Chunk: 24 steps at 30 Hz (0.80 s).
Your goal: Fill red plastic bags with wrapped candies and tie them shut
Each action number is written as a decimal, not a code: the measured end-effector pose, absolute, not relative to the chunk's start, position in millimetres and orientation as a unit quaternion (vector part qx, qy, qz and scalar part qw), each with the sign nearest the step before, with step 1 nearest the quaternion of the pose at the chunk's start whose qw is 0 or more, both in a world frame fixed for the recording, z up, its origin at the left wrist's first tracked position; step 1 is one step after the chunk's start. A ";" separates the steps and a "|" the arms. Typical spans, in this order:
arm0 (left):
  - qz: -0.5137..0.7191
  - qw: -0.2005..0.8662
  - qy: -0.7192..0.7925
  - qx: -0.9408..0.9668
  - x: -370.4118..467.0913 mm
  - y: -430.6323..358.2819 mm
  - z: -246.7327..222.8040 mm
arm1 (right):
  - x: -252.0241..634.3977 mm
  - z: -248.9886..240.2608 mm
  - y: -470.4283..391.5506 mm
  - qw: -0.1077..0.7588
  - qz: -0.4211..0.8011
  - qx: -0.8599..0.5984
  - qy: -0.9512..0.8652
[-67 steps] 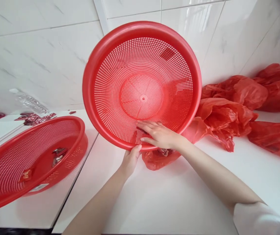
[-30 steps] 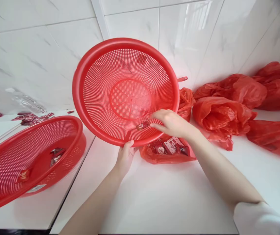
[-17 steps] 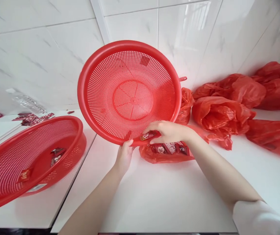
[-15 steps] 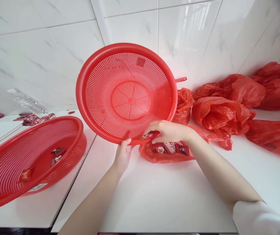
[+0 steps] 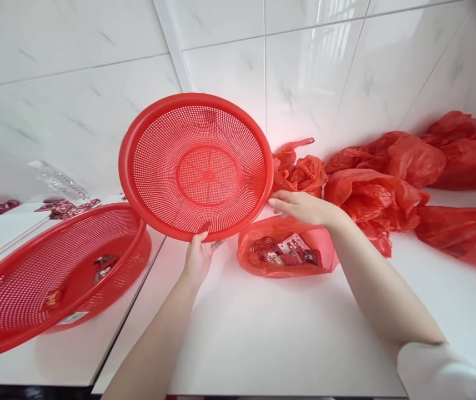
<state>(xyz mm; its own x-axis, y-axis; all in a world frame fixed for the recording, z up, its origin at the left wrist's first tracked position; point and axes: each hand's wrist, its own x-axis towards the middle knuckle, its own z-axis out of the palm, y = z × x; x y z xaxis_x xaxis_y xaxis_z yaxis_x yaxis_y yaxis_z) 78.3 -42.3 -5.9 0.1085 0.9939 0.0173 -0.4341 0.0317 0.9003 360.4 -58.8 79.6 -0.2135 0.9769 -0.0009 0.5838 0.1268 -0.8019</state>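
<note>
My left hand (image 5: 198,258) grips the lower rim of a round red plastic colander (image 5: 208,175), thumb on the inner side. The colander is tilted so its inside faces me, and its mesh bowl holds no packets that I can see. My right hand (image 5: 304,207) is by the colander's lower right rim, fingers stretched out and nothing held. Whether the fingertips touch the rim I cannot tell. Below it, an open red plastic bag (image 5: 248,264) lies on the white table with several small red and dark wrapped packets (image 5: 290,250) inside.
A second red colander (image 5: 108,300) stands tilted at left, with a few packets in it. Behind it are a clear plastic bottle (image 5: 60,180) and red wrapped packets (image 5: 66,209). Several red plastic bags (image 5: 371,194) line the tiled wall at right. A seam (image 5: 127,314) divides the tabletops.
The colander has moved left, away from above the bag. My right hand has let go of the packet it held at the rim and drawn right; the bag's packets now show more fully.
</note>
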 end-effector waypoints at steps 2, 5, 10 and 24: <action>0.554 0.635 0.343 0.415 75.4 -41.9 -5.8 | 357.0 73.7 -50.8 0.365 0.376 -0.556 -0.645; 0.534 0.641 0.307 0.457 73.0 -44.5 -2.2 | 351.2 72.0 -43.7 0.471 0.476 -0.505 -0.545; 0.632 0.570 0.285 0.441 63.6 -41.7 1.7 | 354.8 87.4 -49.9 0.632 0.511 -0.412 -0.412; 0.770 0.349 0.431 0.315 28.3 -18.9 -0.1 | 375.4 108.2 -64.4 0.736 0.488 -0.348 -0.316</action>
